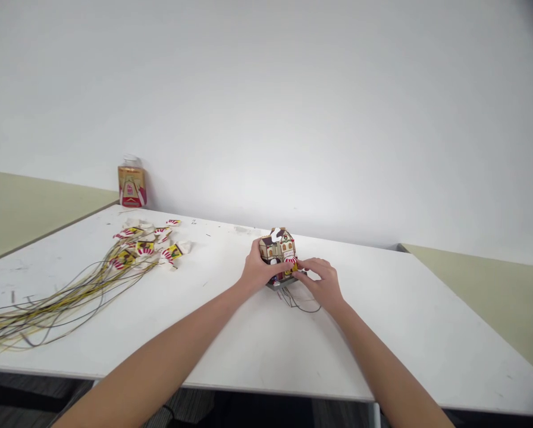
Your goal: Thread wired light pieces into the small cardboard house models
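A miniature house (276,245) with a dark roof, snow-white patches and small windows is held just above the white table. My left hand (256,268) wraps round its left side, with the thumb across the front. At the lower right of the house front is a small shop-front piece (290,266) with a red-and-white striped awning and a yellow window. My right hand (320,279) pinches this piece at its right edge, against the house. Thin wires (300,307) hang from below the house onto the table. Fingers partly hide the lower front.
On the left of the white table (231,333) lies a pile of similar striped-awning pieces (145,246), with a bundle of long yellow and black wires (65,303) trailing to the left edge. A gold-and-red bottle (132,183) stands at the back left against the white wall (266,119).
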A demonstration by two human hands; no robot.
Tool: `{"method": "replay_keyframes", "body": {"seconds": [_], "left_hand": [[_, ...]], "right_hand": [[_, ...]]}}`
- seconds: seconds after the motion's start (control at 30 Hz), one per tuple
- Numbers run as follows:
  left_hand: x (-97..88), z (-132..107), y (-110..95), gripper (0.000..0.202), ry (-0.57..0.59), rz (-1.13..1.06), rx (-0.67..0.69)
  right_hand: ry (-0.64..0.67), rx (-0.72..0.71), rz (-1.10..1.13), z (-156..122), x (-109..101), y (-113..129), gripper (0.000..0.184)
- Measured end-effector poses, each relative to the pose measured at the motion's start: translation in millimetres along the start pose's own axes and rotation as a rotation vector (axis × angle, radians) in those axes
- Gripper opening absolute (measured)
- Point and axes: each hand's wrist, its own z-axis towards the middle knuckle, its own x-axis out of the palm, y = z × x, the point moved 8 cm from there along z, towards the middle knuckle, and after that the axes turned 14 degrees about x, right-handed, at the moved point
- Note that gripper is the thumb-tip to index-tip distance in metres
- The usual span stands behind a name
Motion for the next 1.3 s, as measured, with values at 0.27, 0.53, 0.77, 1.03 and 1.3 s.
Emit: {"method": "replay_keyframes", "body": {"seconds": [0.27,0.53,0.77,1.03,1.3], "left_hand": [[1.3,3,-6,0.082,0.053,0.029,0.013],[3.8,6,-8,0.086,0.113,-0.034,0.033],[7.0,6,-8,0.092,0.151,-0.031,0.066],[9.2,7,-5,0.096,0.190,-0.036,0.069],[10.7,4,-4,0.102,0.237,-0.011,0.105]], "right_hand": [[0.064,0.221,0.111,3,-1,-10,0.024],[0.085,0.267,0.098,6,1,-18,0.036],[0.081,0.252,0.127,5,1,-15,0.030],[0.086,0.292,0.137,4,2,-19,0.030],[0.094,0.321,0.139,4,3,-23,0.033]]}}
